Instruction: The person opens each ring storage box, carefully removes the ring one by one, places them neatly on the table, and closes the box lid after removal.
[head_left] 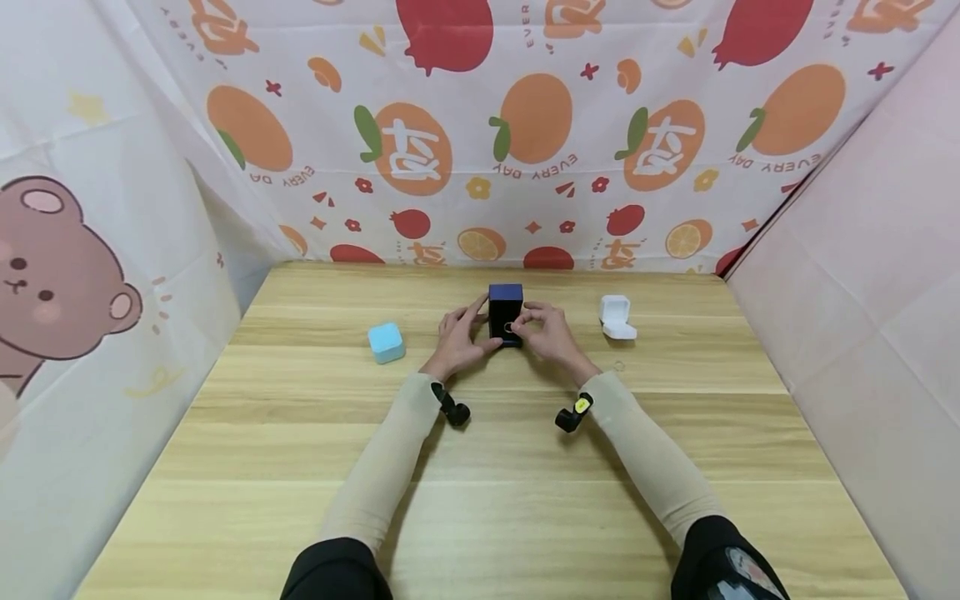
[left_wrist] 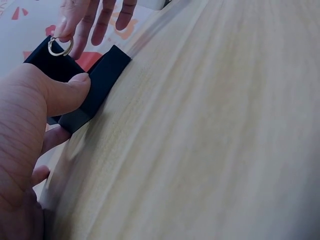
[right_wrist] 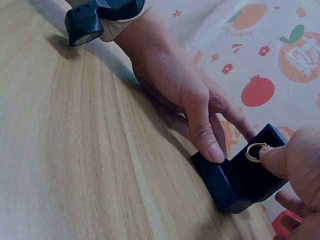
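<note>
A dark blue ring box (head_left: 506,293) stands on the table with its lid raised and its black inside facing me. My left hand (head_left: 459,340) grips it from the left; in the left wrist view the thumb lies on the box (left_wrist: 103,82). Between thumb and finger, my right hand (head_left: 549,333) pinches a gold ring (right_wrist: 254,153). The ring hangs in front of the opened lid, above the base, apart from the slot. The box's base is partly covered by the left thumb in the left wrist view.
A light blue rounded box (head_left: 386,342) sits to the left of my hands. At the right stands an opened white ring box (head_left: 617,317). A faint small ring shape (head_left: 618,367) lies near my right wrist. Behind the wooden table (head_left: 495,500) hangs a fruit-patterned cloth (head_left: 480,150).
</note>
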